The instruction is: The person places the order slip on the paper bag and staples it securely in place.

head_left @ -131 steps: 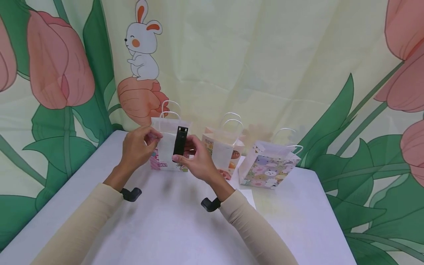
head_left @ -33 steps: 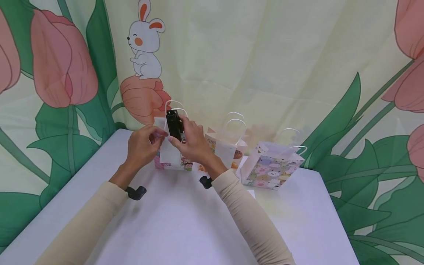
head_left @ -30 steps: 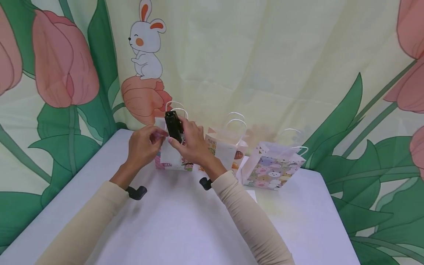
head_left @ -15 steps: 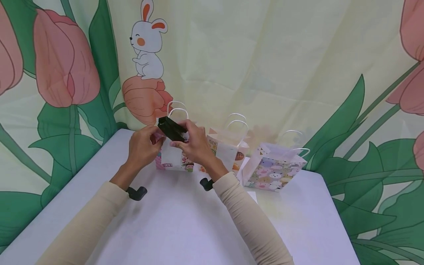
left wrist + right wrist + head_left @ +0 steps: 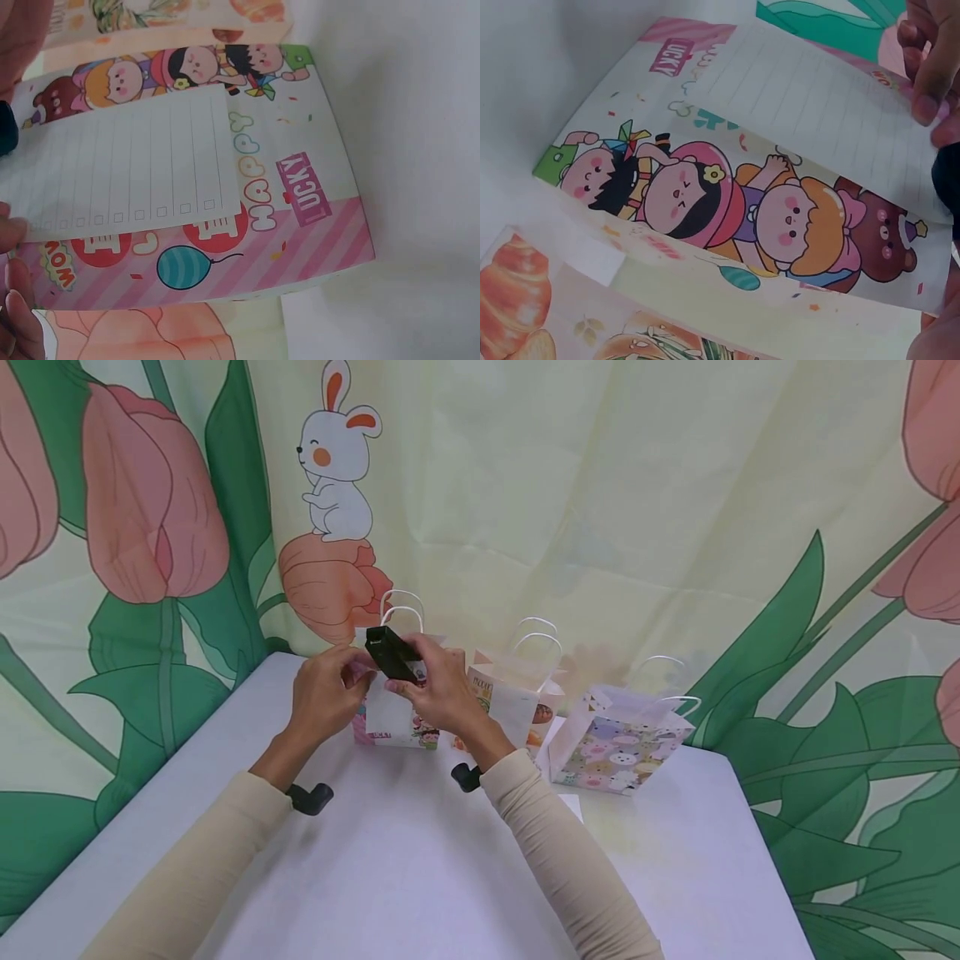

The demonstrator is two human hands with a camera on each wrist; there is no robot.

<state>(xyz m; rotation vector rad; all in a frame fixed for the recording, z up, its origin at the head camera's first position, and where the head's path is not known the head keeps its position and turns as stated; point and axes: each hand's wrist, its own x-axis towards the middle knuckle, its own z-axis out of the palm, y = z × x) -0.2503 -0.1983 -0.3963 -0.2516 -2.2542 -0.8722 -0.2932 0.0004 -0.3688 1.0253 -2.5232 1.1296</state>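
My left hand (image 5: 326,689) pinches a lined checklist sheet (image 5: 150,165) at its top against the rim of a white and pink paper gift bag (image 5: 322,247). Printed cartoon children and the word LUCKY decorate this bag, and the sheet hangs over its front. With thumb and fingers, my right hand (image 5: 442,689) grips a black stapler (image 5: 392,656). It slants across the bag's top edge, its far end up and to the left, close to my left fingertips. Its lower end is hidden behind my right hand. Two white handles of the bag rise behind the stapler.
Right of this bag stands a bag with food prints (image 5: 498,706), partly behind my right arm. Farther right, an animal-print bag (image 5: 618,752) leans a little. A white paper (image 5: 572,803) lies on the white table (image 5: 375,860), with a printed curtain (image 5: 600,485) behind.
The stapler, earlier held upright away from my left hand, has come left over the bag's top edge and tipped to a slant. My left hand keeps its pinch on the sheet.
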